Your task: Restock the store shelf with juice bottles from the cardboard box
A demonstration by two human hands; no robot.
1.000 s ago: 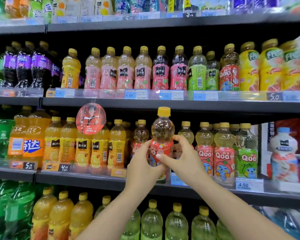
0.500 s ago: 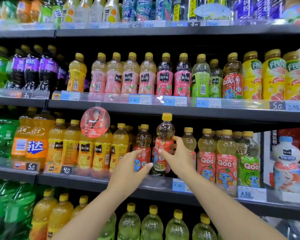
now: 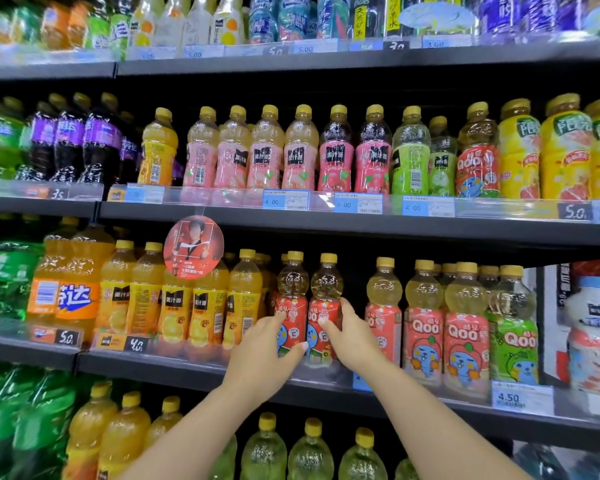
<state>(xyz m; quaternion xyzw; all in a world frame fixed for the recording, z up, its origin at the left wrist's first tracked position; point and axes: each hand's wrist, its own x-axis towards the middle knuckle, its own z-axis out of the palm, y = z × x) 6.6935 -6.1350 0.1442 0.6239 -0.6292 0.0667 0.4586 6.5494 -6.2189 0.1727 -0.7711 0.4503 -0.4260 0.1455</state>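
Juice bottle point(image 3: 324, 306), red label, stood upright at shelf point(image 3: 187, 374) front, gripped by right hand point(image 3: 352, 336). Neighbouring red bottle point(image 3: 291, 303) touched by left hand point(image 3: 262, 348), fingers loosely spread. Placement step judged nearly finished; release needed next, then another bottle fetched.

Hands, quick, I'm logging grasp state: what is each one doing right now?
Left hand: open, straight fingers touching a red-label Qoo bottle.
Right hand: fingers and thumb curled round the neighbouring red-label bottle on the shelf.
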